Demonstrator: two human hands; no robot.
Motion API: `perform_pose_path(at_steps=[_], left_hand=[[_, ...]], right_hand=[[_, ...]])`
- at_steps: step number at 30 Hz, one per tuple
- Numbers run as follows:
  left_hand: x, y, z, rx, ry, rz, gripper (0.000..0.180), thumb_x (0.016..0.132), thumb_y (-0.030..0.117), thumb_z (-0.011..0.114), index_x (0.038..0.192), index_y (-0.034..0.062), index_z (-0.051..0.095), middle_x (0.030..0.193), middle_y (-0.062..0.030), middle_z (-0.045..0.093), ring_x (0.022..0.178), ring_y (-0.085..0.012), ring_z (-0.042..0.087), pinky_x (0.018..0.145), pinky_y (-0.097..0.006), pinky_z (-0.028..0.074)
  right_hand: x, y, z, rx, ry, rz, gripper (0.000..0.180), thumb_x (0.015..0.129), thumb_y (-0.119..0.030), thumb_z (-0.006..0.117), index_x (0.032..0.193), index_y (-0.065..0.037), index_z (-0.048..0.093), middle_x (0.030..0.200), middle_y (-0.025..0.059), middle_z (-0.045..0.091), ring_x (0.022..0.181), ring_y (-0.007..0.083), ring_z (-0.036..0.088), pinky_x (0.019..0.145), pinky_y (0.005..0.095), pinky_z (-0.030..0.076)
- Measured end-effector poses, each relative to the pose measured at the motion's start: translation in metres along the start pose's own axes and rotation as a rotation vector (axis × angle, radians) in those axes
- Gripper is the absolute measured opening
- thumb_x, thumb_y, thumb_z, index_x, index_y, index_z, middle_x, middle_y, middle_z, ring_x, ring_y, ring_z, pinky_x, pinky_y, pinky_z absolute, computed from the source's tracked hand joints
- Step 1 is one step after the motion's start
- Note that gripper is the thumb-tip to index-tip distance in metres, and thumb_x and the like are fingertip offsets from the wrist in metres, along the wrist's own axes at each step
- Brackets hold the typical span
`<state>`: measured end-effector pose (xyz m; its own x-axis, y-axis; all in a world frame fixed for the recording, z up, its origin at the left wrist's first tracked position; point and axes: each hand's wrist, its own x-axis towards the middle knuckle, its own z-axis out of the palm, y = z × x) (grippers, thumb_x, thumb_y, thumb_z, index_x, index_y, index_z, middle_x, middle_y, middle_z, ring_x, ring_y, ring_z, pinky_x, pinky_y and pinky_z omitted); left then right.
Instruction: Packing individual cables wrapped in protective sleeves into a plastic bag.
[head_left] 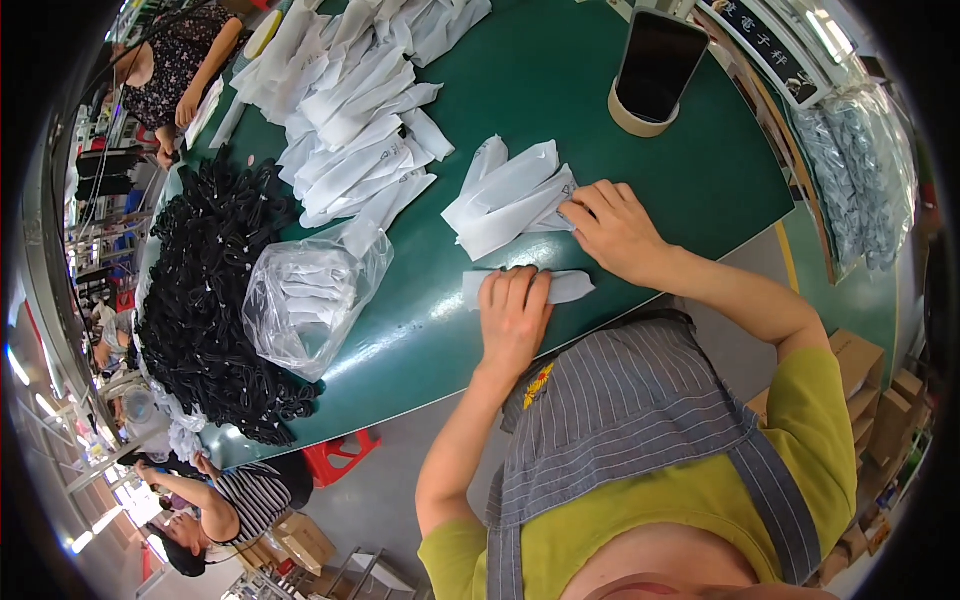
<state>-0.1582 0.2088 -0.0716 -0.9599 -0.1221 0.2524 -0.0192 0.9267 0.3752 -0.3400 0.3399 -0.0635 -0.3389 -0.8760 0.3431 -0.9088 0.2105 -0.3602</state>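
A single white plastic pouch [572, 288] lies flat near the table's front edge. My left hand [516, 312] is closed over its middle, fingers together, with a bit of something black showing at the fingertips. Just beyond lies a small fanned pile of white pouches [505, 205], some with dark print. My right hand [618, 232] grips the right end of that pile with bent fingers; its thumb is mostly hidden.
A large heap of white pouches [350, 110] covers the far left. Bundled black cords [215, 300] and a clear bag of pouches [315, 300] lie nearer. A phone [660, 65] leans in a tape roll [640, 122]. Two people [180, 70] [235, 505] are at left.
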Motion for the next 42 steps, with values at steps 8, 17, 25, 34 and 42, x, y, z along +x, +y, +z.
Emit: perform_pose_path(at_steps=[8, 17, 25, 34, 42], left_hand=[[0.010, -0.010, -0.007, -0.041, -0.037, 0.178, 0.032, 0.069, 0.015, 0.076, 0.098, 0.0087, 0.065, 0.129, -0.0131, 0.054, 0.122, -0.0307, 0.049, 0.103, -0.051, 0.035], [-0.005, 0.008, 0.010, -0.183, 0.028, 0.040, 0.050, 0.068, 0.012, 0.075, 0.115, 0.0086, 0.059, 0.124, -0.0143, 0.056, 0.114, -0.0299, 0.051, 0.097, -0.046, 0.038], [0.000, 0.005, -0.006, -0.132, -0.049, -0.002, 0.050, 0.067, 0.022, 0.079, 0.111, 0.0067, 0.059, 0.128, -0.0160, 0.052, 0.119, -0.0342, 0.049, 0.107, -0.055, 0.029], [0.007, 0.007, -0.007, -0.083, -0.008, -0.036, 0.063, 0.066, 0.029, 0.082, 0.119, 0.0054, 0.058, 0.139, -0.0202, 0.045, 0.130, -0.0380, 0.041, 0.109, -0.056, 0.025], [0.001, -0.001, -0.008, -0.104, -0.041, -0.061, 0.072, 0.057, 0.027, 0.087, 0.119, 0.0057, 0.058, 0.148, -0.0239, 0.035, 0.140, -0.0412, 0.029, 0.111, -0.060, 0.021]], right_hand=[[0.005, 0.001, -0.010, 0.406, -0.504, 0.015, 0.025, 0.079, -0.007, 0.066, 0.103, -0.003, 0.061, 0.101, 0.0089, 0.057, 0.096, 0.0270, 0.056, 0.085, 0.0381, 0.044], [0.024, -0.007, -0.017, 0.049, -0.152, -0.179, 0.029, 0.080, -0.007, 0.067, 0.108, -0.006, 0.062, 0.105, 0.0072, 0.057, 0.101, 0.0251, 0.054, 0.088, 0.0369, 0.044], [0.029, 0.004, -0.018, 0.389, -0.699, -0.134, 0.031, 0.079, -0.012, 0.068, 0.109, -0.007, 0.062, 0.110, 0.0090, 0.056, 0.104, 0.0278, 0.055, 0.089, 0.0377, 0.043], [0.063, 0.027, 0.008, 0.215, -0.290, -0.174, 0.028, 0.076, -0.001, 0.063, 0.104, -0.006, 0.064, 0.101, 0.0066, 0.059, 0.101, 0.0251, 0.054, 0.085, 0.0372, 0.043], [0.047, 0.003, -0.006, 0.259, -0.278, -0.337, 0.030, 0.077, -0.004, 0.065, 0.107, -0.004, 0.063, 0.104, 0.0095, 0.060, 0.099, 0.0252, 0.056, 0.087, 0.0381, 0.044]])
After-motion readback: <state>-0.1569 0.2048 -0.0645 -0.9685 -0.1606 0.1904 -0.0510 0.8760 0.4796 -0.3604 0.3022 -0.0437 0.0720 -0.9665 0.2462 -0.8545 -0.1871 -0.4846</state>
